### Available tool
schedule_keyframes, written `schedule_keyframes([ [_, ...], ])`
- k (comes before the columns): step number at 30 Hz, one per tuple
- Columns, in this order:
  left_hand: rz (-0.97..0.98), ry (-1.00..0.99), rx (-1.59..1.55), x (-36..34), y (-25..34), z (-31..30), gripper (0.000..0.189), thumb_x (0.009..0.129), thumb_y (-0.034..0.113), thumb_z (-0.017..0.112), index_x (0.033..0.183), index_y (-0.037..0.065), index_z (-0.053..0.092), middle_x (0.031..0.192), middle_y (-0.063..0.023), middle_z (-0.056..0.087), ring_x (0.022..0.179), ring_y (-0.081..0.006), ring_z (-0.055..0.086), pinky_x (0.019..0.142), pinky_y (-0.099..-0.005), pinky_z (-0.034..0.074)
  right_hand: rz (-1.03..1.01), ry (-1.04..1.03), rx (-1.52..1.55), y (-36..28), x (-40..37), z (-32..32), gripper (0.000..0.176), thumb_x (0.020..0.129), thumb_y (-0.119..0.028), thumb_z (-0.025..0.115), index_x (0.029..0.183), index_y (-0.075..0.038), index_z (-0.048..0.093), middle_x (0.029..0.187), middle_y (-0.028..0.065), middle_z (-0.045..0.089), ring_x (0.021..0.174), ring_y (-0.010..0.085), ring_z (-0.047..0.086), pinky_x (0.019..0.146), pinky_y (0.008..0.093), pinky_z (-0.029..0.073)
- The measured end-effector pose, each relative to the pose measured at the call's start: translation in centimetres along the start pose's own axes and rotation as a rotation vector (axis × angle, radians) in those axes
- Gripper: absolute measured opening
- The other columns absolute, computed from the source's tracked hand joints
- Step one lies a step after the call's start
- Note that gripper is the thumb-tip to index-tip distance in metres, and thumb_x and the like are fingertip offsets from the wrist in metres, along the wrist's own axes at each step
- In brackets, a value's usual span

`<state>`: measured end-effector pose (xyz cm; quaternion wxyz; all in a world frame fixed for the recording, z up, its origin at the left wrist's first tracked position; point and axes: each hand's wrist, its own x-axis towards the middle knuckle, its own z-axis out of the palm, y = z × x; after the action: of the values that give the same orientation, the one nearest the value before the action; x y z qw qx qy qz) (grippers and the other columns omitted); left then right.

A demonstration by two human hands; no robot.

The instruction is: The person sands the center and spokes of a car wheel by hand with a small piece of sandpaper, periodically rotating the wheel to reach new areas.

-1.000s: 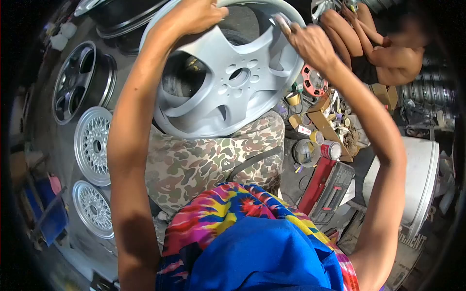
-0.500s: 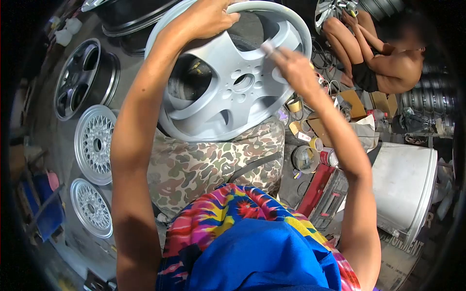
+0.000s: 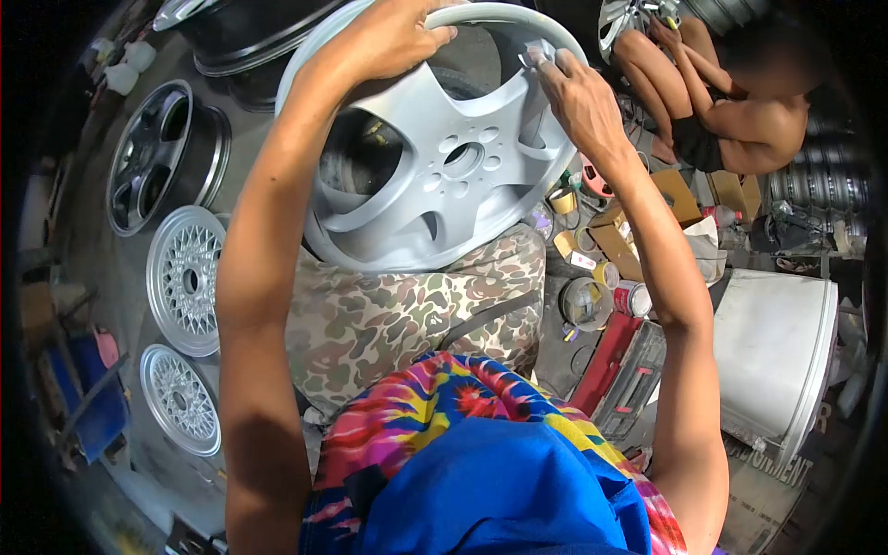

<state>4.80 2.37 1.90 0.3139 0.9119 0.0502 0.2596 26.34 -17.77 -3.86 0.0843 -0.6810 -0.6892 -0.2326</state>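
A large grey five-spoke wheel rim (image 3: 444,199) stands tilted against the camouflage-covered lap at the top middle. My left hand (image 3: 398,39) is closed on the rim's upper part, with its thumb pointing right along the edge. At the rim's upper right, my right hand (image 3: 575,92) pinches a small pale folded sheet (image 3: 536,54), which touches the end of a spoke near the outer lip. The sheet is partly covered by the fingers.
Lattice-pattern rims (image 3: 188,280) and a dark rim (image 3: 153,157) lie at left. At right are a red toolbox (image 3: 606,365), tape rolls, cardboard boxes (image 3: 675,197) and a white drum (image 3: 768,347). Another person (image 3: 763,125) sits at the upper right, holding a rim.
My right hand has moved right and slightly up with the sheet, from the spoke to near the outer lip. My left hand keeps its place on the rim.
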Motion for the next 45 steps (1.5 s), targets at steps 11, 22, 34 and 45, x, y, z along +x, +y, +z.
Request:
schedule_keyframes([
  [11, 0.0, 0.002, -0.045, 0.0, 0.8, 0.0, 0.031, 0.092, 0.016, 0.064, 0.119, 0.0, 0.068, 0.106, -0.0261, 0.07, 0.098, -0.0393, 0.068, 0.087, -0.0431, 0.052, -0.042, 0.229, -0.068, 2.1, -1.7, 1.5, 0.056, 0.086, -0.015, 0.066, 0.142, -0.012, 0.06, 0.098, 0.0054, 0.059, 0.09, 0.0242, 0.061, 0.075, 0.0382, 0.051],
  [22, -0.061, -0.032, -0.03, -0.1, 1.2, -0.3, 0.033, 0.092, 0.014, 0.062, 0.121, 0.0, 0.068, 0.111, -0.0255, 0.071, 0.102, -0.0377, 0.069, 0.09, -0.0426, 0.052, -0.021, 0.314, -0.029, 0.3, -3.3, 3.5, 0.054, 0.087, -0.02, 0.073, 0.14, -0.018, 0.064, 0.112, 0.0047, 0.061, 0.095, 0.0228, 0.058, 0.077, 0.0366, 0.049],
  [34, 0.004, -0.01, 0.027, 0.4, -1.3, 0.5, 0.035, 0.091, 0.013, 0.063, 0.124, 0.002, 0.069, 0.106, -0.021, 0.073, 0.092, -0.0311, 0.067, 0.086, -0.0388, 0.052, 0.395, 0.456, 0.328, -14.6, -5.1, 7.6, 0.03, 0.09, -0.013, 0.071, 0.119, -0.006, 0.074, 0.118, 0.0116, 0.063, 0.107, 0.0325, 0.056, 0.089, 0.0441, 0.046],
  [45, -0.037, -0.03, 0.109, 0.4, -2.2, 0.8, 0.036, 0.094, 0.015, 0.064, 0.128, 0.003, 0.068, 0.103, -0.0186, 0.075, 0.089, -0.0221, 0.069, 0.087, -0.0347, 0.053, 0.145, 0.474, 0.093, -1.4, -1.4, 3.6, 0.036, 0.092, -0.014, 0.069, 0.128, -0.012, 0.07, 0.12, 0.0072, 0.065, 0.103, 0.0316, 0.056, 0.09, 0.042, 0.047],
])
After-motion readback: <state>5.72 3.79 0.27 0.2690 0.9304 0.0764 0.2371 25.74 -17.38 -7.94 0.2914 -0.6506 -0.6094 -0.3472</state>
